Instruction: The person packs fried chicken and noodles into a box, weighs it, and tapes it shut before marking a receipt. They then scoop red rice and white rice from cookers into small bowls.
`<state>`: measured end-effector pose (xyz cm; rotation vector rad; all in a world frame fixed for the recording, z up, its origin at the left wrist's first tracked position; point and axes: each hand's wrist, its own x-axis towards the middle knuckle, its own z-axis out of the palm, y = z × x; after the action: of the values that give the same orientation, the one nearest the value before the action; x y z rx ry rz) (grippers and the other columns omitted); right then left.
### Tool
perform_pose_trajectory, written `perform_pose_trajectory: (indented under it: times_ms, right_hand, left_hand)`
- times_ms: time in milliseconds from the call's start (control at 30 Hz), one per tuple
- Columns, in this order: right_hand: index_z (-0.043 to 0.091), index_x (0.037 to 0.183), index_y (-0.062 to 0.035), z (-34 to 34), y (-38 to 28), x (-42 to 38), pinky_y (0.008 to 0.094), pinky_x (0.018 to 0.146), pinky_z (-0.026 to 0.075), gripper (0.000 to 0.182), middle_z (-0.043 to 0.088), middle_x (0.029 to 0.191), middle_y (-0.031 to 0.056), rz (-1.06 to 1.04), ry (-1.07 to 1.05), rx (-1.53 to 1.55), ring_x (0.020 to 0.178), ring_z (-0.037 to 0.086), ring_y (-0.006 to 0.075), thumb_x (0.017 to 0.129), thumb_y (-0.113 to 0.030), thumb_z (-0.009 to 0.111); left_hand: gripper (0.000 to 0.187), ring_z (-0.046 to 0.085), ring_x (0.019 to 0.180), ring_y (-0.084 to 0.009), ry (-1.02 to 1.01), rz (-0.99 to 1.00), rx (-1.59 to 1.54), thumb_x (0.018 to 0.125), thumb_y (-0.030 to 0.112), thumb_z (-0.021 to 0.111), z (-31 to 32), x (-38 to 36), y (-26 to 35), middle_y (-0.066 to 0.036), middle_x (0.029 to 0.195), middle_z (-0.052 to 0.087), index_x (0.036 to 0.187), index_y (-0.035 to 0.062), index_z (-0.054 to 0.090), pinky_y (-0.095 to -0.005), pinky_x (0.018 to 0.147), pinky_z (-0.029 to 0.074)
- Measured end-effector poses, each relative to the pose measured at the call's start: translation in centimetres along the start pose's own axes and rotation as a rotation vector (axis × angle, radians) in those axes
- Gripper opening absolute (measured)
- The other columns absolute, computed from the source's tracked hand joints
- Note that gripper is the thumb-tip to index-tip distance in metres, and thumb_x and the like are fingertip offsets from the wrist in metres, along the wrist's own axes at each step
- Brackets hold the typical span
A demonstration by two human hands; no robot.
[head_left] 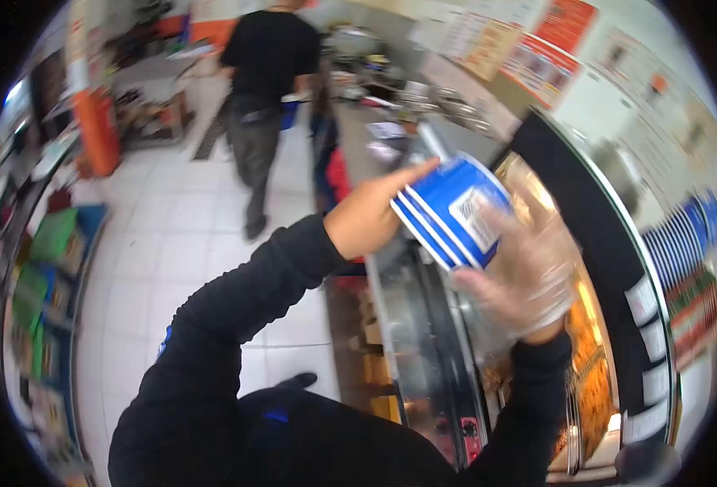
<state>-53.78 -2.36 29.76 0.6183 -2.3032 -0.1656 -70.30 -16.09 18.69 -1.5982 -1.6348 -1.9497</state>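
Note:
A short stack of blue paper tubs (444, 213) with white rims lies tilted on its side in front of me, a white barcode label (472, 219) on its outer wall. My bare left hand (383, 204) is closed round the rim end of the stack. Round the base end is my right hand (529, 264), in a clear plastic glove, its thumb below and fingers above. Motion blurs those fingers, and some of the tub's base is hidden behind them.
A lit food display case (590, 365) with a black frame stands at right. More stacked blue tubs (683, 231) are behind it. A metal counter (419, 341) runs forward. Someone in black (269, 73) stands further up the aisle. Shelves with green items (54, 243) line the left.

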Motion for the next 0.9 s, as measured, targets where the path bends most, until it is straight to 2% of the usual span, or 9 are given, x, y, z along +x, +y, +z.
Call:
perform_pose_trajectory:
  times_ms: [67, 167, 300, 367, 400, 567, 667, 700, 900]
  right_hand:
    - [0.059, 0.107, -0.0094, 6.7, -3.0, -1.7, 0.0441, 0.085, 0.044, 0.054, 0.05, 0.117, 0.0221, 0.141, 0.054, 0.309, 0.104, 0.052, 0.0372, 0.062, -0.034, 0.076]
    - [0.055, 0.112, -0.0022, 17.1, -8.4, -3.4, 0.0405, 0.091, 0.04, 0.058, 0.051, 0.115, 0.0175, 0.246, 0.023, 0.662, 0.108, 0.05, 0.0307, 0.074, -0.044, 0.066]
    - [0.05, 0.116, 0.0023, 30.1, -19.4, -4.8, 0.0326, 0.09, 0.043, 0.048, 0.051, 0.116, 0.0101, 0.704, -0.238, 1.68, 0.102, 0.054, 0.0209, 0.071, 0.0, 0.065]
    - [0.047, 0.12, -0.0007, 35.4, -25.5, -3.4, 0.0296, 0.078, 0.049, 0.052, 0.053, 0.111, 0.0081, 0.718, -0.395, 1.606, 0.096, 0.055, 0.0174, 0.072, -0.003, 0.066]
    - [0.046, 0.119, -0.0004, 35.5, -28.5, -0.4, 0.0291, 0.075, 0.05, 0.049, 0.051, 0.113, 0.0093, 0.788, -0.598, 1.658, 0.092, 0.056, 0.0161, 0.074, -0.007, 0.064]
    - [0.044, 0.119, -0.0008, 43.6, -42.9, 11.0, 0.0309, 0.074, 0.051, 0.044, 0.05, 0.115, 0.0111, 0.779, -0.935, 1.888, 0.092, 0.056, 0.0174, 0.078, -0.011, 0.058]
    - [0.044, 0.119, -0.0011, 48.5, -50.1, 18.5, 0.0318, 0.076, 0.05, 0.044, 0.05, 0.114, 0.0112, 0.634, -1.014, 1.958, 0.095, 0.056, 0.0187, 0.079, -0.013, 0.058]
    - [0.044, 0.119, -0.0012, 49.3, -51.9, 21.0, 0.032, 0.077, 0.05, 0.044, 0.05, 0.114, 0.0111, 0.613, -1.041, 2.002, 0.096, 0.055, 0.0192, 0.079, -0.013, 0.059]
    - [0.043, 0.118, -0.0011, 59.2, -60.8, 33.8, 0.0335, 0.082, 0.049, 0.045, 0.048, 0.115, 0.0106, 0.514, -1.195, 2.109, 0.1, 0.054, 0.0208, 0.082, -0.019, 0.061]
  left_hand:
    - [0.05, 0.056, 0.108, -0.0236, -0.039, -0.217, 0.245, 0.087, 0.0, 0.046, -4.1, -5.6, 1.0, -0.018, 0.118, 0.056, 0.135, 0.0088, 0.036, -0.0307, 0.092, 0.043]
    - [0.05, 0.062, 0.066, -0.0332, 0.068, -0.455, 0.554, 0.085, 0.011, 0.053, -9.5, -15.8, 1.3, -0.018, 0.074, 0.063, 0.133, 0.0124, 0.037, -0.0379, 0.062, 0.05]
    - [0.043, 0.06, 0.061, -0.0357, 0.171, -0.731, 0.63, 0.088, 0.024, 0.051, -16.2, -29.6, 2.9, -0.019, 0.065, 0.06, 0.128, 0.0127, 0.04, -0.0419, 0.057, 0.048]
    - [0.026, 0.061, 0.071, -0.0355, 0.306, -0.932, 0.643, 0.089, 0.025, 0.05, -20.4, -35.2, 4.8, -0.019, 0.077, 0.062, 0.109, 0.0093, 0.049, -0.0422, 0.063, 0.048]
    - [0.023, 0.061, 0.072, -0.0352, 0.358, -0.908, 0.706, 0.088, 0.026, 0.052, -22.8, -38.0, 5.3, -0.018, 0.083, 0.062, 0.103, 0.0085, 0.052, -0.0422, 0.064, 0.048]
    - [0.019, 0.058, 0.065, -0.0306, 0.572, -0.912, 0.981, 0.083, 0.024, 0.061, -37.0, -46.3, 10.6, -0.013, 0.08, 0.056, 0.086, 0.0056, 0.058, -0.0377, 0.06, 0.048]
    - [0.018, 0.057, 0.062, -0.0263, 0.605, -0.766, 1.132, 0.08, 0.02, 0.064, -46.3, -49.6, 13.0, -0.012, 0.075, 0.055, 0.082, 0.0032, 0.058, -0.0342, 0.056, 0.046]
    - [0.018, 0.055, 0.062, -0.0269, 0.708, -0.933, 0.954, 0.08, 0.019, 0.064, -48.6, -49.9, 13.9, -0.013, 0.077, 0.055, 0.081, 0.0023, 0.056, -0.035, 0.056, 0.045]
    - [0.016, 0.056, 0.058, -0.0165, 0.906, -1.085, 0.871, 0.08, 0.015, 0.066, -63.8, -52.3, 15.0, -0.011, 0.069, 0.058, 0.081, 0.001, 0.057, -0.0287, 0.053, 0.044]
